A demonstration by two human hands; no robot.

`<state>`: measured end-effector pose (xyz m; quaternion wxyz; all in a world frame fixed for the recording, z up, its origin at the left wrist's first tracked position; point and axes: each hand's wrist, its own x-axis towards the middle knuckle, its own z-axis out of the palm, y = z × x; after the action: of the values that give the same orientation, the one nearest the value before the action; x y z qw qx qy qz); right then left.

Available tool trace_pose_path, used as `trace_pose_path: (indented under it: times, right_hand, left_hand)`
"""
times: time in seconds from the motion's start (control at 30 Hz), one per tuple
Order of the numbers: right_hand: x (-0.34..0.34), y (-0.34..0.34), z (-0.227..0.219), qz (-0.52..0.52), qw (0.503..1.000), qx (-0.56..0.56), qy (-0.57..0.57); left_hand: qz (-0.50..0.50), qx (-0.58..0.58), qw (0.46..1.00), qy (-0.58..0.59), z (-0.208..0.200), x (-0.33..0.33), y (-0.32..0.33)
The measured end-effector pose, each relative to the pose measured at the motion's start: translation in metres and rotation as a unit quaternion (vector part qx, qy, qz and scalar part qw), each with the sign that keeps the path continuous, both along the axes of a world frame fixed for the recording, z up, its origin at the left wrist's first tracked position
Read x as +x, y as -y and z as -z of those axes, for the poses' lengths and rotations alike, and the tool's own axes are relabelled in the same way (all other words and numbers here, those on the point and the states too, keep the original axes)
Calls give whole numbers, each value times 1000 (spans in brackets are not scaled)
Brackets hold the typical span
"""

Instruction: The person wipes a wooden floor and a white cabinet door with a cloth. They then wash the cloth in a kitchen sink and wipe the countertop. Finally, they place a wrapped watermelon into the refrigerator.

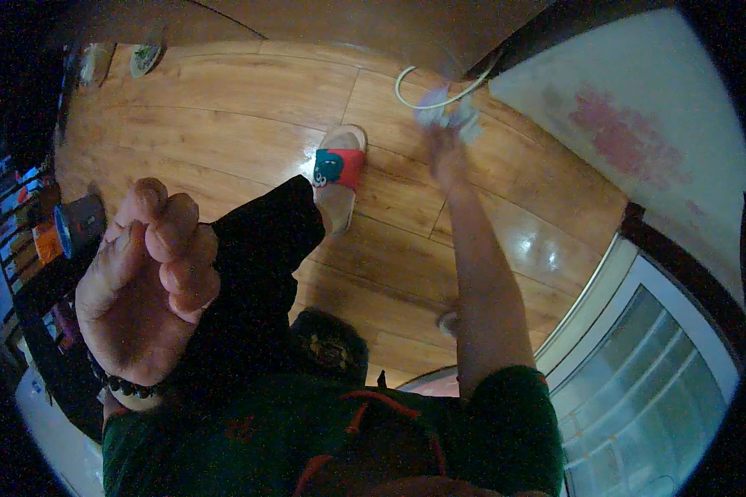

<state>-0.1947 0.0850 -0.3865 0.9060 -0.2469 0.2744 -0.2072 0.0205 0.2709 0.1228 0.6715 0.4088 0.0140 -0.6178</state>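
Observation:
My left hand [145,286] is raised close to the camera at the left, palm up, with its fingers curled in toward the thumb. Nothing shows between them, and a dark beaded bracelet [128,387] circles that wrist. Stretched far forward, my right hand [448,153] is down near the wooden floor [240,83], closed on a pale, crumpled cloth [464,120]. Motion blur smears the cloth and the fingers. A white cable [404,91] loops just beyond and beside the cloth, at the base of a brown piece of furniture [340,25].
My foot in a red and green slipper [340,170] stands on the floor ahead. A stained white panel [638,108] rises at the right, above a white-framed glass door [655,373]. At the left are a blue-rimmed bin [79,224] and shelves of colourful items [29,199].

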Motion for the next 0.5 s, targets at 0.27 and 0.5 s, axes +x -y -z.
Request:
trace_pose_path:
  times: [0.27,0.5]
  right_hand:
    - [-86,-106,-75,-183,875,-303,-331]
    - [16,-52,-185,60,942,-224,-244]
  left_hand:
    - [-34,-28,999,27,-14,5,-13]
    - [156,-37,948,275,-9,46,-1]
